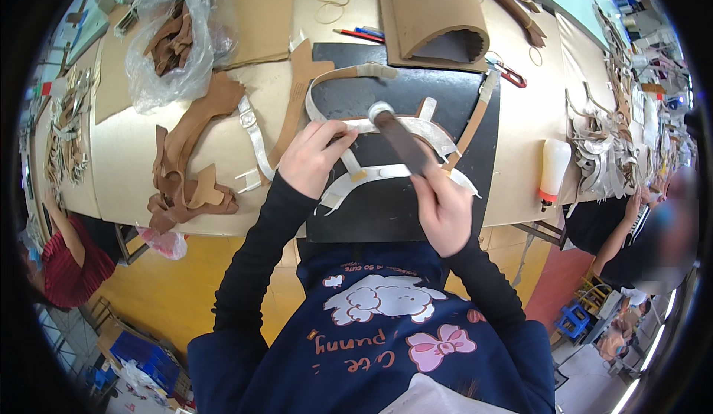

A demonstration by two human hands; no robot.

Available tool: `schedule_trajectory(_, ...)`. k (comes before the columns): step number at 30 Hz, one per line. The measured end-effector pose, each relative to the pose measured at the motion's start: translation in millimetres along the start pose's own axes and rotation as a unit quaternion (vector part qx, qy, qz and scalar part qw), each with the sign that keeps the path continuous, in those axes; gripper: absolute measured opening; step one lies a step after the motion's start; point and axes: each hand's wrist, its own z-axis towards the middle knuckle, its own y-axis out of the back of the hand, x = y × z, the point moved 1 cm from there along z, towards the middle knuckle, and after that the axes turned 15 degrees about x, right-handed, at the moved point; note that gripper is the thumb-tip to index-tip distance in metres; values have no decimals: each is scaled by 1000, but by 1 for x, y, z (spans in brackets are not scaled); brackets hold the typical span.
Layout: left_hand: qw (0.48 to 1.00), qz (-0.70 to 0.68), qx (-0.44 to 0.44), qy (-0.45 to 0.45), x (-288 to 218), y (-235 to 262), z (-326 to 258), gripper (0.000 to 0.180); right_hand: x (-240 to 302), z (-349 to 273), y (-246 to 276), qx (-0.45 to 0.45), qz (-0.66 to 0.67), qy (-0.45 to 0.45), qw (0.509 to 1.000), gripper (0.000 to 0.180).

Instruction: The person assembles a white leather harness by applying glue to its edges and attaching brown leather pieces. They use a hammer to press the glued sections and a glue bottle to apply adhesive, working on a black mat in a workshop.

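Observation:
My right hand (445,210) is closed round the brown handle of a hammer (401,144). Its round, pale metal head is over a white-and-brown strap piece (431,128); whether they touch I cannot tell. At that piece's left end, the fingers of my left hand (310,158) are pinched together on it. Nearer to me lies a second curved white strap piece (371,175). Both rest on a black board (349,225), with narrow brown straps running up its left and right sides. The right hand is slightly blurred.
Brown leather pieces (186,132) and a white buckled strap (251,124) lie left, below a clear plastic bag (141,80). Behind the board are a curled cardboard sheet (431,13) and pens (362,35). A red cutter (511,75) and white bottle (554,169) lie right. People sit both sides.

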Motion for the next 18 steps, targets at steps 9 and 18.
schedule_trajectory(9, 999, 50, 10, 0, -6, 3, 3, 32, -10, -7, 1, -8, -6, 3, 1000, 46)
schedule_trajectory(18, 993, 89, 70, 32, -16, 7, 10, 38, -19, -16, 11, -27, -1, -33, 999, 45)
